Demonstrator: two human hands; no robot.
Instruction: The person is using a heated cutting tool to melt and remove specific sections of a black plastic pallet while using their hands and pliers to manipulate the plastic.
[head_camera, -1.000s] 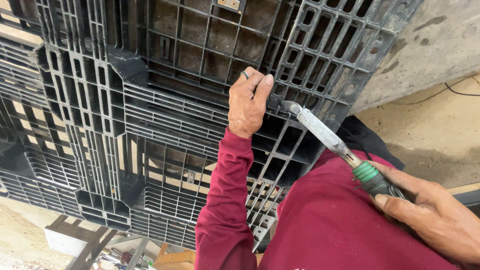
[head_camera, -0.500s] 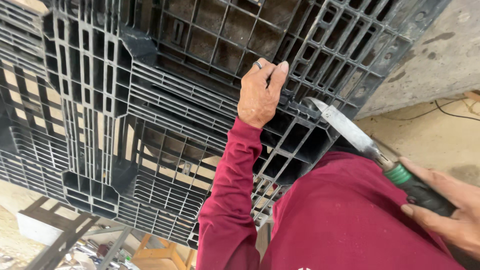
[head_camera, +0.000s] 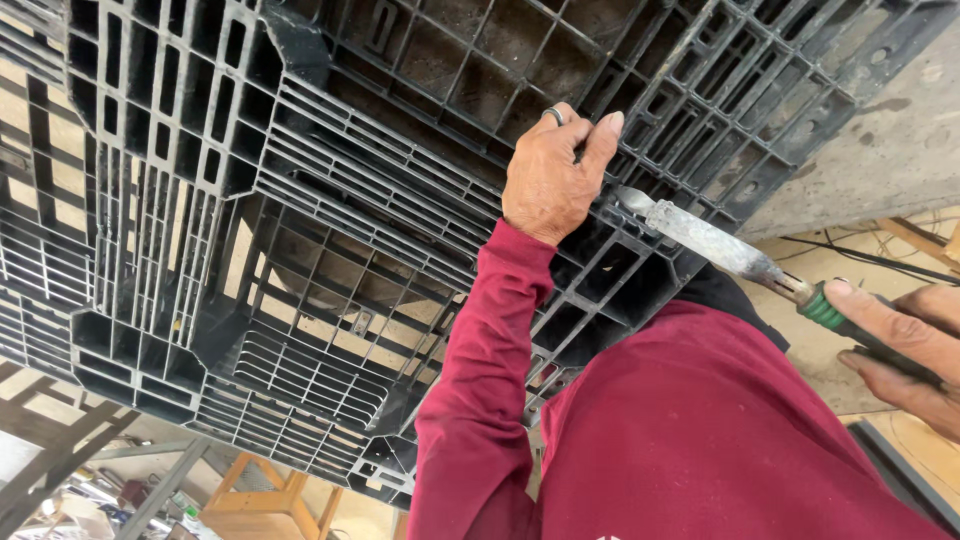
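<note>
A large black plastic pallet (head_camera: 300, 200) with a ribbed grid fills most of the view, standing tilted in front of me. My left hand (head_camera: 555, 180), with a ring on one finger, grips a rib of the pallet near its right side. My right hand (head_camera: 900, 345) holds the dark handle of a tool with a green collar and a flat grey metal blade (head_camera: 715, 245). The blade's tip rests against the pallet grid just right of my left hand. Both arms wear dark red sleeves.
A concrete wall (head_camera: 890, 150) rises behind the pallet at the right, with cables (head_camera: 870, 255) on the sandy floor below it. Under the pallet at the lower left are metal frame legs (head_camera: 60, 470) and a wooden stool (head_camera: 265, 505).
The view has shifted, so the pallet and my left hand sit higher and further right. My right hand with the tool has moved up and right, the blade tip staying against the grid.
</note>
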